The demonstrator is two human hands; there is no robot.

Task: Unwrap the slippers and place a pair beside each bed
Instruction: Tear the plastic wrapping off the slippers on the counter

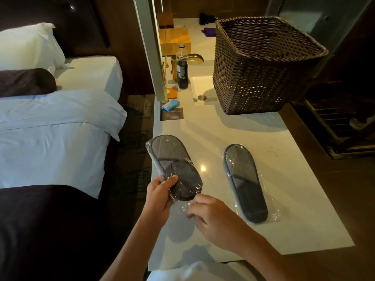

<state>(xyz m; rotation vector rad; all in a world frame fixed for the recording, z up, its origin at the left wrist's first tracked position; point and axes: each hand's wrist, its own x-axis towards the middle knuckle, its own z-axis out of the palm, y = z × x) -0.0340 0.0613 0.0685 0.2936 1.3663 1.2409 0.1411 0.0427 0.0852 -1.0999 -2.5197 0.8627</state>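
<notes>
Closest to me, both forearms reach up from the bottom edge. I see my left hand (pixel 159 196) curled around the near end of a wrapped grey slipper pair (pixel 174 166), thumb pressed on top of the plastic, holding it in the air above the left edge of the white surface (pixel 294 216). My right hand (pixel 209 214) pinches the loose clear wrapper tail (pixel 185 206) just below the slippers' end between fingertips and thumb.

A second wrapped slipper pair (pixel 244 182) lies flat on the surface to the right, well apart from my hands, with bare top all around it and toward the near right corner. Farther back a woven basket (pixel 261 65) fills the right side of the surface, partly covering the sink basin (pixel 199 88). A dark drink bottle (pixel 182 66) stands by the brass faucet (pixel 188 59).

Left of the surface, a narrow strip of patterned carpet (pixel 133 159) separates it from the bed (pixel 50 142). Dark areas at far right are hard to make out, and whatever the basket holds is hidden.
</notes>
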